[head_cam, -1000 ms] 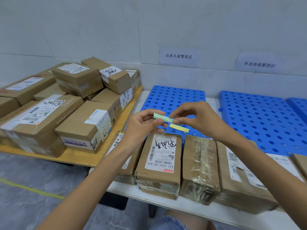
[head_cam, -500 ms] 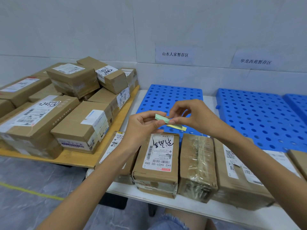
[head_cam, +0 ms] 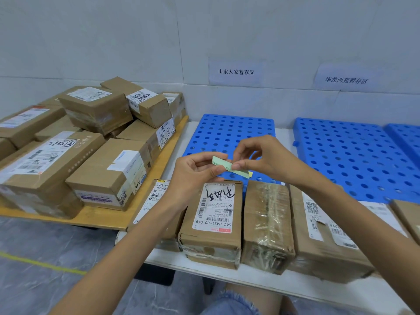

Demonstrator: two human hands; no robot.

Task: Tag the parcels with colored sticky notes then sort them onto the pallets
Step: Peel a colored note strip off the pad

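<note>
- A person's left hand [head_cam: 195, 171] and right hand [head_cam: 261, 158] meet above the worktop [head_cam: 283, 137]. Each pinches one end of a slim strip of green sticky notes [head_cam: 227, 165], with a yellow edge [head_cam: 250, 174] peeking out beneath.
- Directly below the strip, a row of brown parcels [head_cam: 213, 223] lies along the near edge.
- Blue perforated pallets [head_cam: 227, 133] sit beyond, toward the wall.
- A further pile [head_cam: 109, 173] of boxes rests on a wooden board [head_cam: 102, 215] at left.
</note>
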